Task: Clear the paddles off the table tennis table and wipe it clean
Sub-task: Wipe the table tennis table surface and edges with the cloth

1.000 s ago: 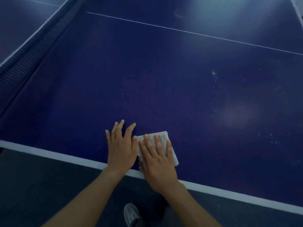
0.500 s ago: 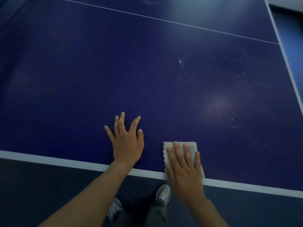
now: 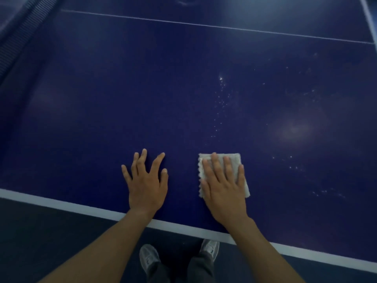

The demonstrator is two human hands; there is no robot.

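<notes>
The blue counter (image 3: 102,99) shows no paddles in view, so clearing appears done and wiping is in hand. White specks (image 3: 221,99) lie beyond and right of the cloth, and that area is judged unwiped. The left hand (image 3: 146,180) rests flat, fingers spread, holding nothing. The right hand (image 3: 224,186) presses the folded cloth (image 3: 234,160) down near the counter's front edge, fingers straight. No container is in view.

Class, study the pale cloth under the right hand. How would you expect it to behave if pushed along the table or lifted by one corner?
The cloth probably slides easily: it lies flat under the right hand on the smooth table. Lifted by a corner it would likely droop, being thin with a scalloped edge. It looks light for its size.
</notes>
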